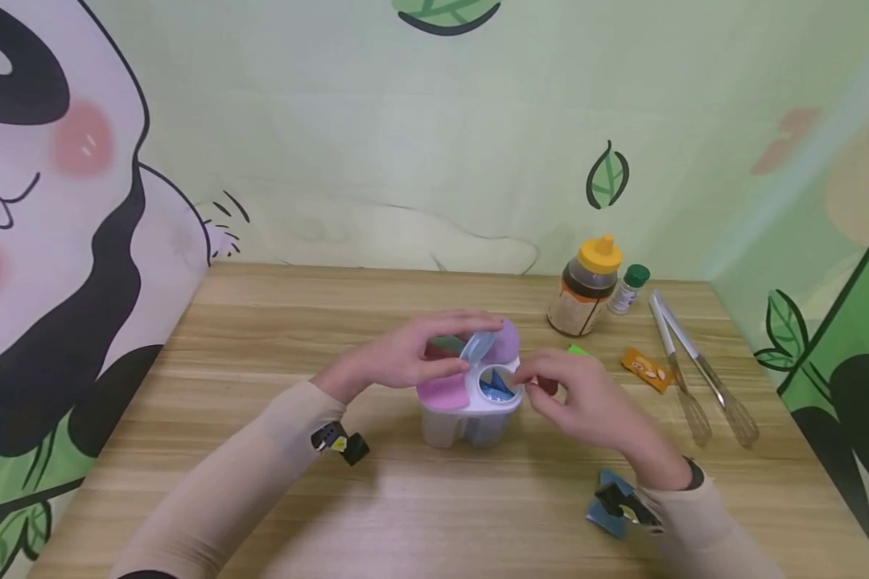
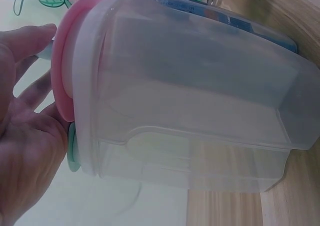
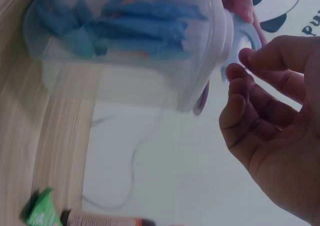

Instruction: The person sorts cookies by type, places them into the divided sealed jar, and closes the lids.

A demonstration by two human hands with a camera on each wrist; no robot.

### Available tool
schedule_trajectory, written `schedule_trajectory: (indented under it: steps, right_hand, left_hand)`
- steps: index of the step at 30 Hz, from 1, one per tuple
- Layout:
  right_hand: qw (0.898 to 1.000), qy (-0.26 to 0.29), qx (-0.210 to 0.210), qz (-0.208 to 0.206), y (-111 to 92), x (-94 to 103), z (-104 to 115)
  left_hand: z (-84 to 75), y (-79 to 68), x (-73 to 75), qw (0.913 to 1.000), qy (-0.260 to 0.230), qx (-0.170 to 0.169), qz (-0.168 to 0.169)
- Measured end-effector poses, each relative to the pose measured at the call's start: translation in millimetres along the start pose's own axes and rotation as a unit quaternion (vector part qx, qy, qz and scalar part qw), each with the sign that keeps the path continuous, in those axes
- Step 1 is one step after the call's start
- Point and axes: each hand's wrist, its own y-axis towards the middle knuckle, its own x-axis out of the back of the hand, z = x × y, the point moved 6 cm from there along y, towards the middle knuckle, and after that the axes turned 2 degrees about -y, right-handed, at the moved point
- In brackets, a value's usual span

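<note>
The container [image 1: 445,428] stood at the middle of the table [image 1: 376,535], with blue packets [image 1: 498,389] in its near right compartment. The left hand [image 1: 413,351] held the blue lid [image 1: 479,346] raised; the right hand [image 1: 588,399], at the container's right edge, had its fingertips narrowly together, but one cannot tell whether they pinched anything.
</note>
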Motion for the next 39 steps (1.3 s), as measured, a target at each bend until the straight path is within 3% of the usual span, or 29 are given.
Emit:
schedule_trajectory:
  steps: [18, 30, 39]
  right_hand:
    - [0.995, -0.053, -0.079, 0.001, -39, 13.0, -32]
    - [0.990, -0.065, -0.124, 0.026, -62, 4.9, -49]
    - [0.984, -0.038, -0.170, 0.048, -80, -2.5, -59]
  left_hand:
    - [1.2, 0.2, -0.1, 0.9999, 0.008, 0.003, -0.005]
    - [1.8, -0.1, 0.1, 1.0000, 0.008, 0.004, -0.004]
    - [1.9, -0.3, 0.8, 0.9999, 0.014, 0.003, -0.006]
